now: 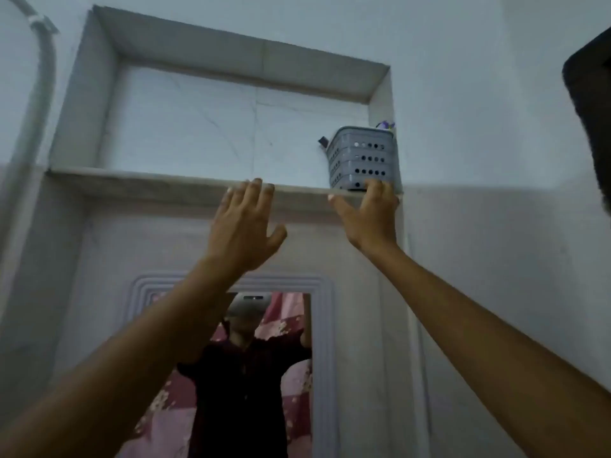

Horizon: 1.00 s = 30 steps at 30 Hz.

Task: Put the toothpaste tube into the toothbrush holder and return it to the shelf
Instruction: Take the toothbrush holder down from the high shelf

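Note:
A grey perforated toothbrush holder (363, 158) stands at the right end of a recessed wall shelf (165, 186), against the niche's right wall. Purple brush tips poke above its rim; a dark piece sticks out on its left side. No toothpaste tube is visible. My right hand (368, 216) is raised just below the holder, fingers spread, fingertips overlapping its bottom front edge. My left hand (246, 226) is raised to the left, fingers apart, fingertips at the shelf's front edge, holding nothing.
The niche to the left of the holder is bare marble. A framed mirror (317, 358) hangs below the shelf and reflects a person with raised arms. A grey pipe (44, 81) runs down the left wall. A dark object (591, 110) juts in at the right edge.

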### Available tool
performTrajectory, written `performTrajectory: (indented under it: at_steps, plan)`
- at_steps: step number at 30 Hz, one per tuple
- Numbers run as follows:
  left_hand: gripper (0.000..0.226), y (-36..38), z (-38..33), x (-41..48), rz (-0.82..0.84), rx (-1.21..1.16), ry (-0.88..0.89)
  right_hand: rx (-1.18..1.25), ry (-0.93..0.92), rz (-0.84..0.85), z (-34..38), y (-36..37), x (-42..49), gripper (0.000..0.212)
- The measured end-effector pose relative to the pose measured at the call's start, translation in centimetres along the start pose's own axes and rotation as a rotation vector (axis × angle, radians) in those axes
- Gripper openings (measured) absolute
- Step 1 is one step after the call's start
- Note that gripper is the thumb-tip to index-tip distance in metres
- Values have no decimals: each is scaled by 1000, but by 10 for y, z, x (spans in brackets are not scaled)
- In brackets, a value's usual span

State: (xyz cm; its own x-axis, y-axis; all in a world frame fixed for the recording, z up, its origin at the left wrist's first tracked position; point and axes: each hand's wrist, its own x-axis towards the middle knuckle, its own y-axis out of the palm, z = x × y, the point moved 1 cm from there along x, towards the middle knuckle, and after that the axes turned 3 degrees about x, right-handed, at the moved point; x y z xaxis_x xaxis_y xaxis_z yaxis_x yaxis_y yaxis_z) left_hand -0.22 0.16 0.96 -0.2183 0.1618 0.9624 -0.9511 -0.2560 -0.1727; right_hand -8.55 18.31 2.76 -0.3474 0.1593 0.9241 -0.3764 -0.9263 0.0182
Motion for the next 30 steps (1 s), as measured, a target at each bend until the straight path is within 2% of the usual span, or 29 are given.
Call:
performTrajectory:
  at_steps: [5, 8, 11, 14, 18, 24, 27, 30]
  plan:
    - [80, 32, 15, 42, 58, 154, -46, -123, 144, -40, -4, 15, 70, 104]
    - [75, 39, 14, 46, 35, 161, -64, -193, 219, -84, -6, 22, 94, 113]
    - [70, 41, 14, 46, 4, 146, -77, -165, 358, -137, -1, 26, 111, 116]
    - [68, 41, 14, 45, -12, 131, -75, -146, 468, -90, 10, 30, 120, 129]
    - [71, 38, 16, 42, -2, 102, -71, -41, 433, -14, 23, 32, 118, 119]
    - [77, 16, 23, 35, 102, 96, -99, 207, 360, -65, 35, 11, 103, 115]
    - [78, -5, 22, 20, 132, 65, -168, 231, 302, -70, 45, -14, 82, 114]
    - [75, -24, 10, -13, 79, 12, -176, 228, 271, -54, 50, -43, 45, 114]
